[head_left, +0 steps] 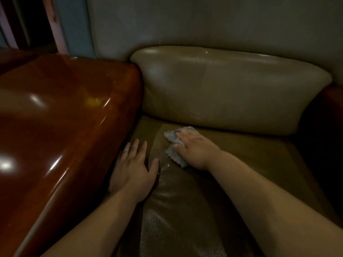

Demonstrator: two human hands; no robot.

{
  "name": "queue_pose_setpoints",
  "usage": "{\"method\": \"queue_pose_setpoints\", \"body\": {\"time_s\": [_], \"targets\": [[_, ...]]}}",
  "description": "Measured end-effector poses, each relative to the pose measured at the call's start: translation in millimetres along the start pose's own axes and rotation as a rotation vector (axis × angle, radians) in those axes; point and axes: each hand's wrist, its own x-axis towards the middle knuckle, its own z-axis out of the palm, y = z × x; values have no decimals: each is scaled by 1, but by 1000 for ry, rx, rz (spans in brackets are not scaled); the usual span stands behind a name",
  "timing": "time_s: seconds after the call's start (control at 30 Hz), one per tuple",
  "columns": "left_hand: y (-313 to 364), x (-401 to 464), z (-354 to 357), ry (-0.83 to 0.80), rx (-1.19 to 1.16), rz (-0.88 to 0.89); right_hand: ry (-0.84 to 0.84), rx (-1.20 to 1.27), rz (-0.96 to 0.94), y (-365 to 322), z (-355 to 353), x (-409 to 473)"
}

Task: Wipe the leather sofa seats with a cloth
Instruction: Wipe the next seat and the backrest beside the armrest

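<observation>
Cloth (173, 145) lies under my right hand (194, 149), fingers flat, pressing it onto seat (185, 201); left hand (133, 169) flat, released beside.

The seat (185, 201) is olive-brown pebbled leather; on it lies a pale grey cloth (173, 145); left of the seat, a glossy reddish-brown armrest (65, 117).

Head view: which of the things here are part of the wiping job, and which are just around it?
Part of the job:
- grey cloth, under the right hand
- leather seat cushion
- left hand, flat on the seat beside the armrest

Just around it:
- glossy wooden armrest
- back cushion
- wall behind the sofa
</observation>
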Motion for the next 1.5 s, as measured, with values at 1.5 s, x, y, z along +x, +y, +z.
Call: {"method": "queue_pose_setpoints", "body": {"time_s": [1.5], "targets": [[1,-4,2,10,-35,4,-194,19,-144,-43,-7,91]]}}
